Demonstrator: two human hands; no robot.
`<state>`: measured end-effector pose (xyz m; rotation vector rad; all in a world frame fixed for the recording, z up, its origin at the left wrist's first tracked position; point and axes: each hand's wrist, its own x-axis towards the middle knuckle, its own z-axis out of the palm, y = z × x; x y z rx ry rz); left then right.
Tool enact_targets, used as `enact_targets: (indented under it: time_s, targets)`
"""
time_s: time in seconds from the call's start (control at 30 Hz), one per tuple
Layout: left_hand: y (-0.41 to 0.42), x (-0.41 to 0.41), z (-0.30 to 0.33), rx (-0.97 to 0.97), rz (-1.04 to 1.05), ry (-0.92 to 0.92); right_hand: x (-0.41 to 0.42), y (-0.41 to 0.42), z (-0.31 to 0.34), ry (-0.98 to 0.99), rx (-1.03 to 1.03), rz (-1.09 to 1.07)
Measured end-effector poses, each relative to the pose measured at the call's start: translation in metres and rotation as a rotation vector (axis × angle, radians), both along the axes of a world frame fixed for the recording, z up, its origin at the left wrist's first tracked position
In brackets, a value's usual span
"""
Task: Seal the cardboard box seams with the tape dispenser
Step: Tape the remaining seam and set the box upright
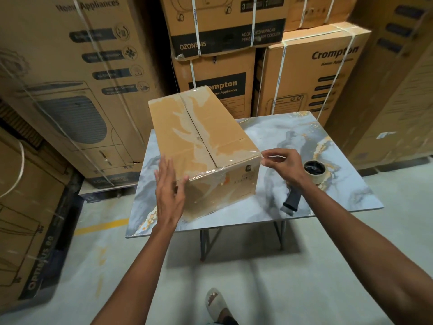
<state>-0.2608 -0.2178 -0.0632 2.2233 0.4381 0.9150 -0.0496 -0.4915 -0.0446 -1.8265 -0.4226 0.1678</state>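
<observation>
Sitting on the marble-patterned table (332,202), cardboard box (201,146), flaps closed, clear tape glossy along the near top edge. Left hand (167,188) at the box's near-left corner, fingers straight and spread, gripping nothing. Right hand (284,166) just beside the box's near-right corner, pinching a loose tape end (269,157). Tape dispenser (304,184) lying right of the box, untouched.

The dispenser (304,181) lies partly behind the right hand (284,165) — only its roll and handle end show. The left hand (168,188) is motion-blurred at the fingers. Print on the box (201,137) end is too small to read — the foot (219,306) is cut off by the bottom edge.
</observation>
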Motion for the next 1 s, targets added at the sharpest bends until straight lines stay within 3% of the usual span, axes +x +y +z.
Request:
enact_targets:
  time_s: [0.13, 0.23, 0.47, 0.7, 0.87, 1.0]
  targets:
    - [-0.029, -0.019, 0.0, -0.386, 0.218, -0.152, -0.015, 0.009, -0.012, -0.034, 0.043, -0.137]
    - [-0.039, -0.024, -0.01, -0.546, 0.297, -0.23, -0.028, 0.021, -0.016, -0.091, 0.045, -0.251]
    - [-0.041, -0.016, -0.006, -0.619, 0.409, -0.331, -0.063, 0.05, -0.031, -0.185, 0.083, -0.437]
    - [-0.035, -0.017, -0.024, -0.506, 0.424, -0.188, -0.084, 0.064, -0.041, -0.426, -0.384, -0.201]
    - [-0.029, -0.017, -0.012, -0.633, 0.391, -0.206, -0.07, 0.054, -0.019, -0.528, -0.683, -0.178]
    - [-0.019, -0.004, 0.0, -0.814, 0.339, -0.217, -0.035, 0.04, 0.009, -0.434, -0.468, -0.33]
